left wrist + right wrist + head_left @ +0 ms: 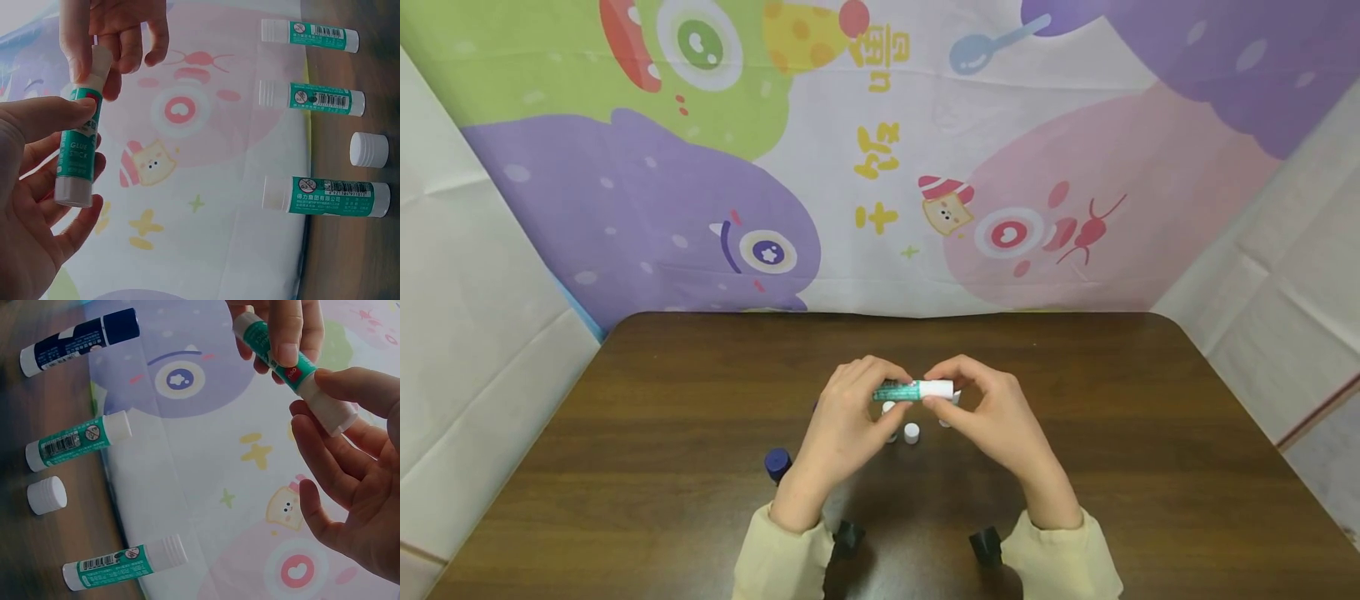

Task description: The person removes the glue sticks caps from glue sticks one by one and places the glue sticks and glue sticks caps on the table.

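Both hands hold one glue stick [897, 392] sideways above the table. My left hand [846, 425] grips its green labelled body between thumb and fingers. On the glue stick's white end [937, 389], my right hand [1000, 417] pinches with thumb and fingertips. In the left wrist view, several green glue sticks stand upright on the table; a ridged white top shows on one glue stick [319, 98], while a thicker glue stick [337, 197] has a smooth white top. A loose white cap [912, 433] lies on the table below the hands.
A dark blue glue stick [81, 342] stands on the table [625, 467], near my left forearm. Behind the table's far edge hangs a cartoon-printed cloth [880, 275]. Pale cloth panels [475, 292] flank both sides.
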`<state>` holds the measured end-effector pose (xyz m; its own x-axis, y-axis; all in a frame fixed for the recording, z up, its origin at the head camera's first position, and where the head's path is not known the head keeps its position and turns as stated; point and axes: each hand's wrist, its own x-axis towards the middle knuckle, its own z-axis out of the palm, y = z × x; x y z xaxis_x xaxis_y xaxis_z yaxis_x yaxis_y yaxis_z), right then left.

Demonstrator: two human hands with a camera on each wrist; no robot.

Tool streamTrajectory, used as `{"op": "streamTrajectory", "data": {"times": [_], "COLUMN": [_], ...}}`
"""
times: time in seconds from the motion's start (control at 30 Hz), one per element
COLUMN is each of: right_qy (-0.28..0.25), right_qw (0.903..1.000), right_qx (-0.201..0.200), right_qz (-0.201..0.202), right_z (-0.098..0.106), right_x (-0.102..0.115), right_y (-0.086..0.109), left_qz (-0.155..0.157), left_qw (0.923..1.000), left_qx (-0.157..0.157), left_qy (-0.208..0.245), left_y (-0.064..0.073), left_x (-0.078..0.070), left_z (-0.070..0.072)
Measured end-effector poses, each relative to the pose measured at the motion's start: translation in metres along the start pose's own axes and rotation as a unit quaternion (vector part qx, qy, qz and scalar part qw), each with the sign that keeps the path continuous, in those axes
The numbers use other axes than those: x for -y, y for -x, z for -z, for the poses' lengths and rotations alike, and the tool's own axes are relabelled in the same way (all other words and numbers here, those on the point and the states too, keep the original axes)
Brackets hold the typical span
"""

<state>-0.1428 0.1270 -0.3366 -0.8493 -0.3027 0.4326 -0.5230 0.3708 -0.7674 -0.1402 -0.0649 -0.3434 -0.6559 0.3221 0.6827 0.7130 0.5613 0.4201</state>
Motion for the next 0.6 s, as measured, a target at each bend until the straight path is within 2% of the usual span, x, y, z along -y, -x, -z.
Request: {"op": "streamTrajectory", "data": {"times": [0.37,0.6], "right_qy": [0.004,0.000], "right_qw": [0.9999,1.0000], "right_qx": [-0.008,-0.005], "right_qz": [0.007,0.004], "right_z": [0.0000,-0.0015], "right_x": [0.0012,0.0017], "right_y": [-0.0006,-0.0008], "left_qz": [0.016,0.035], "left_qw": [0.9998,0.9989], "left_qx": [0.008,0.027], "left_qy": [-0.007,-0.017], "left_y": [0.0003,0.0011], "left_x": [0.0001,0.0002], "left_z": [-0.0002,-0.0013]}}
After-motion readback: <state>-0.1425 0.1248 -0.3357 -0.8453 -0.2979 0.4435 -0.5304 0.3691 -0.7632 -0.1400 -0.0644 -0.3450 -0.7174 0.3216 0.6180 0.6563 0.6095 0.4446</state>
